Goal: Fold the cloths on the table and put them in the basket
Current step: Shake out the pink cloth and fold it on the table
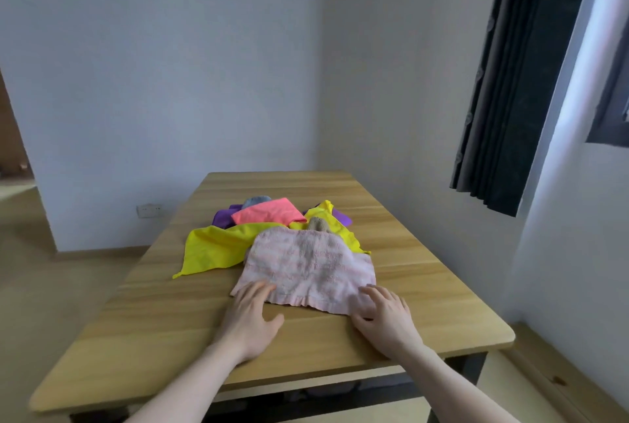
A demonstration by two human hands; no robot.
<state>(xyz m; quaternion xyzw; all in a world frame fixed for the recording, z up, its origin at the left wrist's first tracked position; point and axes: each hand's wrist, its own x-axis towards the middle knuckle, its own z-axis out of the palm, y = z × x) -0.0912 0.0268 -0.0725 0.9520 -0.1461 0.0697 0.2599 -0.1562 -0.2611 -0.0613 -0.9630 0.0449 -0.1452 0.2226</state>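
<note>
1. Hands first: the left hand [250, 315] lies flat with fingers spread and fairly straight, fingertips resting on the near-left corner of the pink towel [306, 266], thumb out to the side on the table [143, 330]. It holds nothing.
2. The right hand [383, 315] mirrors it at the near-right corner, fingers loosely spread and slightly bent over the towel's edge, also gripping nothing that I can see.
3. The key relation: the towel lies directly ahead of both hands, spread open, its near edge running left to right between them. Each hand is at its own corner, so neither is nearer. Judging by this, the fold would carry the near edge away from the person.
4. The towel's far edge rides up over a yellow cloth [214, 249], so it is not fully flat on the wood.
5. Beyond lie a folded coral cloth [269, 215], a purple cloth [223, 218] and a grey cloth [257, 200], heaped together.
6. No basket shows in this view.
7. Both forearms reach in from the near edge, roughly parallel.
</note>
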